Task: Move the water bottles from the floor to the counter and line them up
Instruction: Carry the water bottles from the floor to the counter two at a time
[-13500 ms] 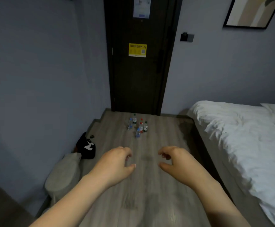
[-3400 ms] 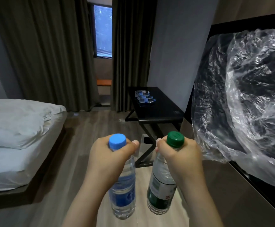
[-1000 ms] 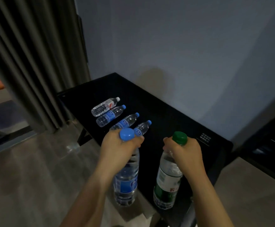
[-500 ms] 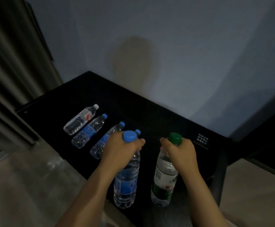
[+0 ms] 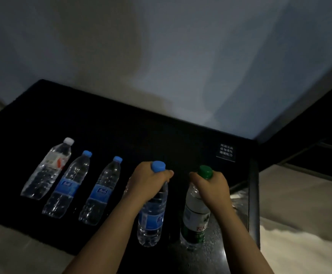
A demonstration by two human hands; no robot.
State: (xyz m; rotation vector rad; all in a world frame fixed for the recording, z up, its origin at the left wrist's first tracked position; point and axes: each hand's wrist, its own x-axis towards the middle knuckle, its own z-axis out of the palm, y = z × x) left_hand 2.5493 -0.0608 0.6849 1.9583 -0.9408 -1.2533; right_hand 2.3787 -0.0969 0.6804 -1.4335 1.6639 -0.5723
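1. Left hand [image 5: 149, 182], forearm stretched forward, curls its fingers round the neck of an upright blue-capped clear plastic bottle [image 5: 151, 220].
2. Right hand [image 5: 212, 186] grips a green-capped clear plastic bottle [image 5: 195, 220] likewise, over the black counter [image 5: 141, 135].
3. Lying clear bottles [image 5: 67, 186] sit left of the fingers.

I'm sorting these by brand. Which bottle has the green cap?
The bottle gripped by the right hand, at the row's right end. Its cap and label are green; every other visible cap is blue or white.
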